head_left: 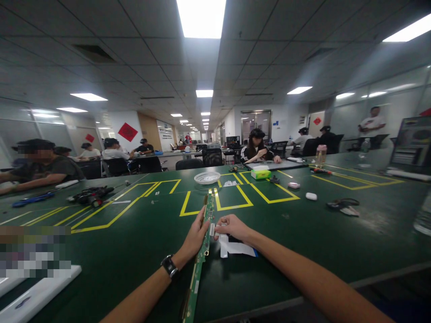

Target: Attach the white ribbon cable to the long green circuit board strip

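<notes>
A long narrow green circuit board strip (208, 211) lies lengthwise on the green table (141, 233), running away from me. My left hand (195, 235), with a black watch on its wrist, is closed around the strip's left edge near its middle. My right hand (232, 226) pinches a small white piece (212, 229) against the strip's right edge. Just under the right hand lies a white paper sheet (234, 247) with a blue edge.
Yellow tape boxes mark the table. A white basket (207, 177), a green tissue box (260, 173), a white mouse-like object (311, 196), black tools (90, 195) and a bottle (320, 155) stand farther off. White panels (33, 294) lie near left. Several people sit at tables around.
</notes>
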Tool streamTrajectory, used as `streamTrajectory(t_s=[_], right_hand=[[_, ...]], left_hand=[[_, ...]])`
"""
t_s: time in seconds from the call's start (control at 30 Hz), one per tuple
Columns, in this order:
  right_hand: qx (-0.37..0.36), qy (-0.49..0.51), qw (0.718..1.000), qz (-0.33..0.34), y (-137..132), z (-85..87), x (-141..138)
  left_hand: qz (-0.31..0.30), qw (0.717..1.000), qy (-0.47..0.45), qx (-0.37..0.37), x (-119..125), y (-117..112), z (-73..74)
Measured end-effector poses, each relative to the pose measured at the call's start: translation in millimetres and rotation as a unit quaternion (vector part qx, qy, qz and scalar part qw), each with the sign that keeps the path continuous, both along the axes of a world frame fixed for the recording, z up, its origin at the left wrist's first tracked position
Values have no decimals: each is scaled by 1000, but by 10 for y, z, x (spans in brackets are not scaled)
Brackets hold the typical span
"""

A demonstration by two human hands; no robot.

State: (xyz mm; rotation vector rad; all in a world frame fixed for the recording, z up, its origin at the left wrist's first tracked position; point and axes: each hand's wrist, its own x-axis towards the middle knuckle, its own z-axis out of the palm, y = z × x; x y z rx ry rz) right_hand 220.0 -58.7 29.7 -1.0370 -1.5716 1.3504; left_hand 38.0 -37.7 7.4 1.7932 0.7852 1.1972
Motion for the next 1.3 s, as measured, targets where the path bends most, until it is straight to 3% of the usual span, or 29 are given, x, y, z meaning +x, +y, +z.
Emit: streamTrajectory(t_s=[0.2, 0.37, 0.63, 0.77, 0.9, 1.0, 1.13, 1.2, 1.3], right_hand=[[14, -14, 1000, 6, 16, -37, 12], [9, -12, 1000, 13, 20, -58, 8], [40, -25, 999, 23, 17, 1, 42], [43, -24, 998, 29, 92, -59, 66], [65, -78, 993, -57, 226, -128, 149], [136, -202, 959, -146, 316, -132, 310], [229, -373, 865, -244, 374, -109, 566], [253, -414, 839, -246, 380, -101, 649], [300, -431, 833, -173, 370, -110, 677]], left_hand=[[3, 1000, 20, -18, -23, -23, -11], [-30, 996, 17, -77, -15, -58, 2], [-21, 996, 25, -79, -46, 26, -24], [28, 997, 53, -42, -109, 142, -66], [109, 991, 78, -28, -220, 282, -87], [167, 982, 92, -7, -316, 352, -68], [202, 973, 107, 22, -397, 395, -44], [208, 972, 107, 28, -405, 406, -46], [204, 972, 106, 36, -386, 410, -50]])
